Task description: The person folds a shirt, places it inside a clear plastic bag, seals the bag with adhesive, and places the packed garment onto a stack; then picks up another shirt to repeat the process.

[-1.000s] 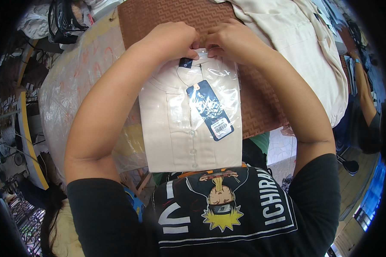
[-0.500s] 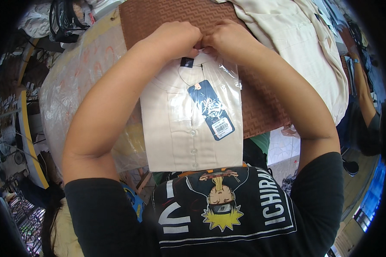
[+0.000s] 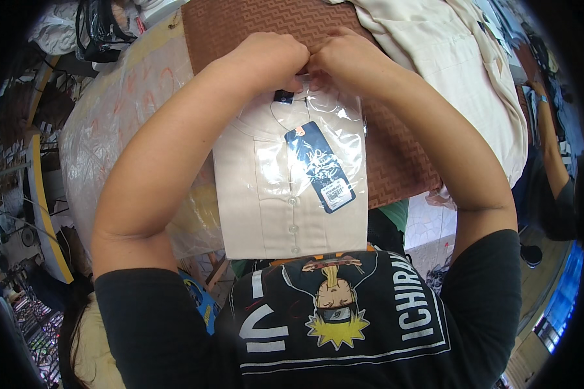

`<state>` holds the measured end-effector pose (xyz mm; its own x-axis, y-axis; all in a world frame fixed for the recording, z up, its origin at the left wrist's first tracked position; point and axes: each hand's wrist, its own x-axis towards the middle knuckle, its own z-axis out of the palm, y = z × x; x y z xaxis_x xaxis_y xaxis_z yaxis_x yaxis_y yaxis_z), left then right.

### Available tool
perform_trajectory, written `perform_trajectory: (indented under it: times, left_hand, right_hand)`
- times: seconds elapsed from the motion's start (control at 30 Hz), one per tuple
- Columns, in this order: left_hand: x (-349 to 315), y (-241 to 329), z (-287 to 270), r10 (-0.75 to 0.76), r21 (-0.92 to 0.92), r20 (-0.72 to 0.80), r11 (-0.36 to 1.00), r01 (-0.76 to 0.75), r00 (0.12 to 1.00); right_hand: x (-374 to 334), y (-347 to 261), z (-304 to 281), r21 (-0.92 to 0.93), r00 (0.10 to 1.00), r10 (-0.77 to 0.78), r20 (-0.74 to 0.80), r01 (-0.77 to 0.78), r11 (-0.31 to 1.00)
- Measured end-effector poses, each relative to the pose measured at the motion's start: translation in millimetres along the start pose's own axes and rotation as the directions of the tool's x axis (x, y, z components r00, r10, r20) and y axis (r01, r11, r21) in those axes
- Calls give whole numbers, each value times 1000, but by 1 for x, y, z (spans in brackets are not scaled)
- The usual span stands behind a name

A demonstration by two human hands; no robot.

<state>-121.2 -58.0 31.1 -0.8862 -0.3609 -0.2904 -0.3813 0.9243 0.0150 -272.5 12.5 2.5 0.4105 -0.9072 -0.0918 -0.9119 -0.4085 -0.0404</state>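
A folded cream buttoned shirt [image 3: 246, 194] lies flat in a clear plastic bag [image 3: 344, 113] in front of me, its lower edge close to my body. A dark blue hang tag [image 3: 320, 167] on a thin cord rests on the shirt's front, under the plastic. At the bag's top edge, by the collar, my left hand [image 3: 276, 59] and my right hand [image 3: 340, 58] meet. Both have their fingers closed in a pinch on the bag's top edge. The fingertips are partly hidden behind the hands.
Brown patterned cloth [image 3: 402, 155] covers part of the table beneath the bag. Clear plastic sheeting [image 3: 123, 149] spreads on the left. A loose cream garment [image 3: 461, 84] lies at the right. A black bag [image 3: 104, 32] stands far left, and another person's arm [image 3: 548, 142] shows at the right.
Both hands remain together at the bag's top edge, shifted only slightly to the right. The plastic near the collar has moved a little and its shine differs.
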Motion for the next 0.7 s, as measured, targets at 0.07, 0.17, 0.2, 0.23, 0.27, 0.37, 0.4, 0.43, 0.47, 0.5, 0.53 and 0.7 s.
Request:
perform_trajectory:
  times: [0.07,0.17,0.2,0.23,0.27,0.37,0.4,0.43,0.47,0.5,0.53,0.7]
  left_hand:
    - [1,0,3,29,23,2,999,-30,1000]
    - [4,0,8,75,47,-2,996,-75,997]
    - [4,0,11,87,51,-22,995,-85,996]
    - [4,-1,12,99,56,-42,994,-96,994]
    - [4,-2,13,104,65,-47,993,-101,993]
    - [4,-2,13,103,67,-63,993,-99,993]
    - [4,-3,13,88,54,-67,995,-84,994]
    - [4,-3,13,73,42,-71,997,-70,995]
    - [3,-3,12,59,15,-65,998,-58,996]
    - [2,-3,11,46,-10,-59,999,-47,997]
    - [1,-3,10,33,-35,-53,999,-35,998]
    - [-2,-1,8,22,-69,-74,997,-28,997]
  right_hand:
    - [-1,2,-3,55,996,68,64,-71,996]
    - [-5,7,2,212,994,109,15,-110,971]
    - [-6,8,3,206,995,105,3,-103,973]
    - [-6,8,5,200,995,100,-8,-97,975]
    - [-6,8,5,193,995,96,-20,-91,977]
    - [-8,7,4,187,995,95,-43,-85,979]
    - [-8,7,4,197,994,94,-57,-82,977]
    - [-9,7,5,207,993,94,-71,-78,975]
    - [-9,7,5,217,992,94,-85,-74,973]
    - [-10,7,4,229,992,104,-78,-84,970]
    - [-11,8,2,242,991,114,-71,-94,966]
    - [-13,11,3,149,997,72,-40,-66,987]
